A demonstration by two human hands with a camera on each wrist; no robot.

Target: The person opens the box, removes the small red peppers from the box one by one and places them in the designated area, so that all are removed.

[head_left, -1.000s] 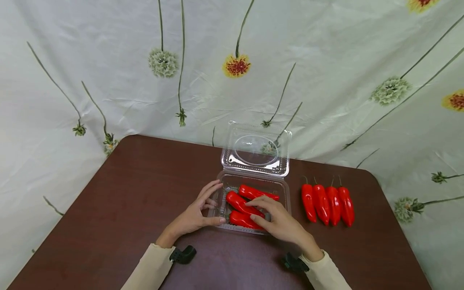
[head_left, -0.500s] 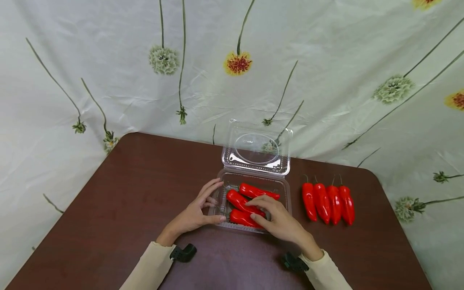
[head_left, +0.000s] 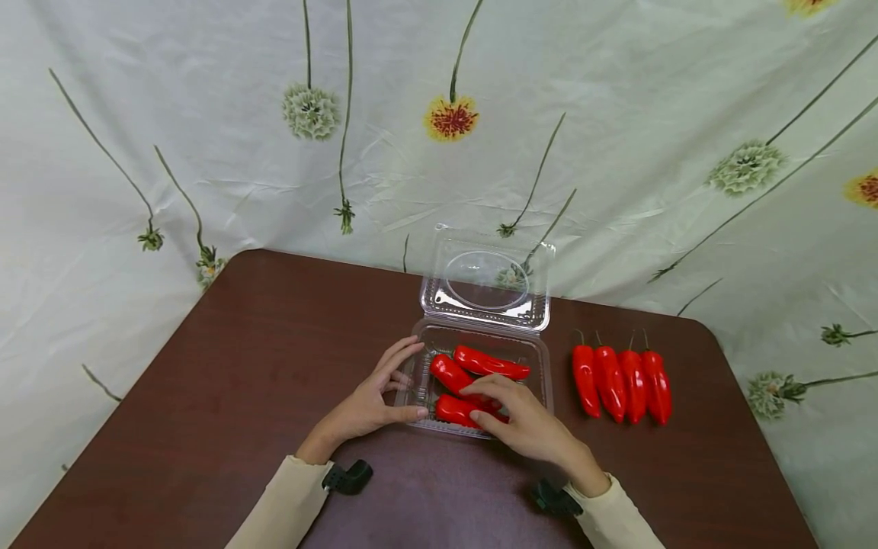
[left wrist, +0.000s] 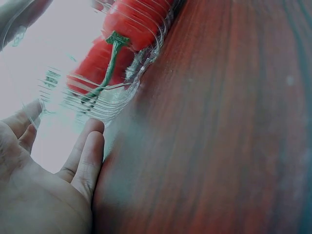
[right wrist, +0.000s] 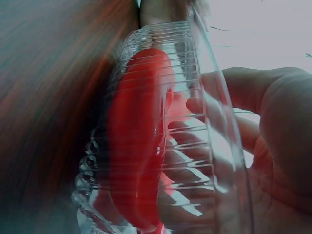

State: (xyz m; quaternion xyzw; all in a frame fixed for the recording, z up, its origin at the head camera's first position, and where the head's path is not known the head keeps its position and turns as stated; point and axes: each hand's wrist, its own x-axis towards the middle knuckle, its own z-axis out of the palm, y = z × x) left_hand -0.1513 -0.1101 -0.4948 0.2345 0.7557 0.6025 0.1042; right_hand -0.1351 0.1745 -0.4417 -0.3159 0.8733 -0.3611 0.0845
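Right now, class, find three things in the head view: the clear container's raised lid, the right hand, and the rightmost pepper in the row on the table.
Raised lid (head_left: 488, 280): head view, inside its oval.
Right hand (head_left: 524, 421): head view, back of the hand.
Rightmost pepper (head_left: 657, 387): head view, middle of its red body.

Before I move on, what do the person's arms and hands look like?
The left hand and right hand are ungloved. The left sleeve and right sleeve are plain cream, ending near the wrists. Each wrist bears a small dark device; no cables are visible.
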